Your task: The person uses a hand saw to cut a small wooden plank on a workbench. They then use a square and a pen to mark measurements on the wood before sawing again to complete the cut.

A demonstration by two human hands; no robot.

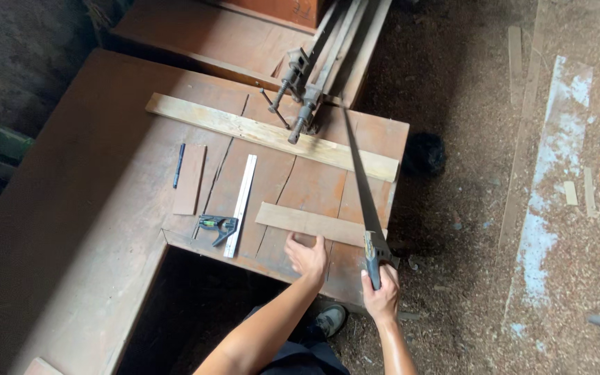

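One hand saw (360, 182), three loose pieces of wood, one combination square (234, 208), one dark pen (178, 165) and two bar clamps (298, 90) lie on the reddish workbench (71, 208). The right hand (382, 293) is closed tight around the saw's dark handle at about 5 o'clock on the bench top; the blade's long axis runs from there up toward 11 o'clock, its tip pointing at the clamps at 12 o'clock. The left hand (307, 255) rests palm down with fingers spread, pressing on the near edge of a short thin strip (310, 223), not gripping anything. That strip lies near the bench's front edge, its long axis running from 10 to 4 o'clock, and the blade crosses its right end. A longer pale board (258, 132) lies farther back, parallel to the strip, under the clamp heads. A small flat offcut (190, 178) sits at 9 o'clock, with the pen just beside it and the square between it and the strip.
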